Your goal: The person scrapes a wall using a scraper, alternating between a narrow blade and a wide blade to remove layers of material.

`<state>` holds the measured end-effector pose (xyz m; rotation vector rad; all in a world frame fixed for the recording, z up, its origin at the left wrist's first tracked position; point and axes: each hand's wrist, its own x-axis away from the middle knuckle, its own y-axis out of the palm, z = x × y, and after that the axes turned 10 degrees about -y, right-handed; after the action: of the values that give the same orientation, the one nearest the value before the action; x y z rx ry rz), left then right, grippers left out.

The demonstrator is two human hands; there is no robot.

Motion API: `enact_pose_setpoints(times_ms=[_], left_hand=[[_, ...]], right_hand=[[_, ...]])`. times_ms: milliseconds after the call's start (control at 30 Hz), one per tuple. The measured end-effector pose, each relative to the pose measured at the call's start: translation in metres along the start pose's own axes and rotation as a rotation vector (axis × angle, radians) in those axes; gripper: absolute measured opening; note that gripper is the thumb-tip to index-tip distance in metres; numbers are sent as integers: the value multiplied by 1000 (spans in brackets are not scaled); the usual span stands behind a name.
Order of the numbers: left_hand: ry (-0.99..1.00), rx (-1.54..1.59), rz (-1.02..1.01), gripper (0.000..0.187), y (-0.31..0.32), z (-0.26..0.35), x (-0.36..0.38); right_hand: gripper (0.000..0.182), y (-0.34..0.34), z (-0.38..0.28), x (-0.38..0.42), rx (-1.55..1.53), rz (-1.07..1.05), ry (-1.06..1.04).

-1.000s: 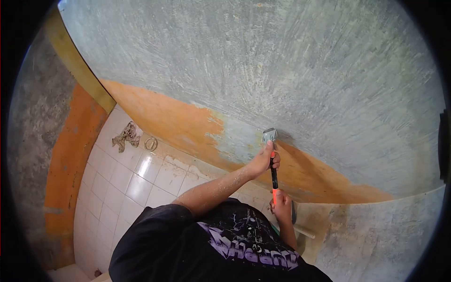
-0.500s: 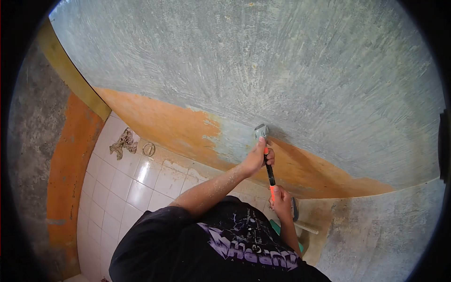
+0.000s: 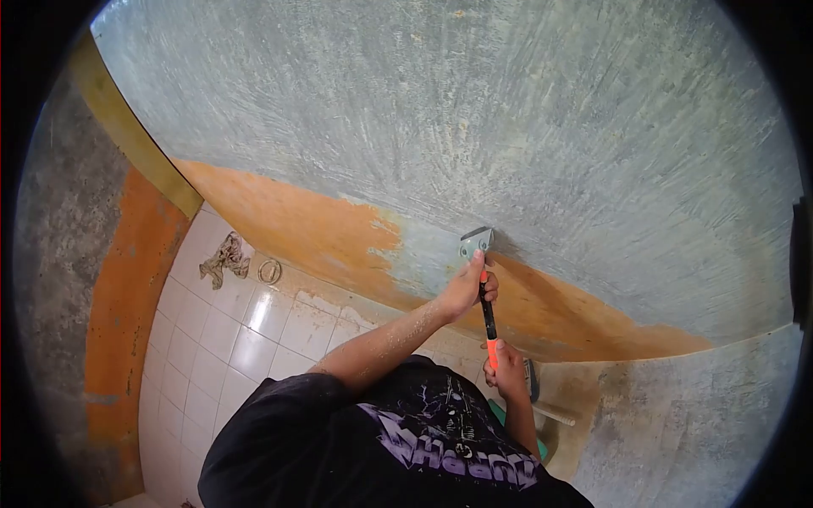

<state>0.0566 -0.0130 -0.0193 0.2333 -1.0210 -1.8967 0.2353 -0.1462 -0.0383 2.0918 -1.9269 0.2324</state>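
Note:
A long-handled scraper [image 3: 489, 317] with a grey head and a black and orange handle slants up to the wall. My left hand [image 3: 461, 288] is wrapped round the upper handle, its thumb laid along the base of the grey scraper head [image 3: 477, 244]. Lower down, my right hand [image 3: 508, 370] grips the orange end of the handle. The blade rests at or very near the wall, by the border of the grey surface [image 3: 457, 152] and the orange band [image 3: 296, 216]. Pale flecks cling to my left forearm.
A crumpled cloth [image 3: 226, 261] and a roll of tape [image 3: 269, 271] lie on the white tile floor [image 3: 212, 339]. Paint scrapings are strewn along the foot of the wall. Beside my right arm are a pale rod [image 3: 555, 415] and a partly hidden green object [image 3: 498, 412].
The scraper head has tilted, so its face with the screws shows more. It has shifted slightly right, and both hands keep their hold on the handle.

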Motion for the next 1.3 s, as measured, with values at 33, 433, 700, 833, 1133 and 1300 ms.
enact_pose_setpoints(times_ms=[33,433,700,833,1133,1300], left_hand=[[-4,14,-2,51,0,-2,-1],[-5,148,-80,55,-3,-5,0],[23,149,-150,56,-11,-9,-1],[5,145,-38,53,-2,-8,-1],[12,157,-41,52,0,-6,-3],[18,156,-91,53,-3,-9,-5]], right_hand=[[43,-1,-3,1,-43,-11,32],[36,-1,-11,5,166,114,-86],[38,0,10,-3,229,125,-162],[42,-8,-5,4,65,54,-21],[43,-15,-12,1,150,47,-18],[42,-9,-3,-5,165,57,-23]])
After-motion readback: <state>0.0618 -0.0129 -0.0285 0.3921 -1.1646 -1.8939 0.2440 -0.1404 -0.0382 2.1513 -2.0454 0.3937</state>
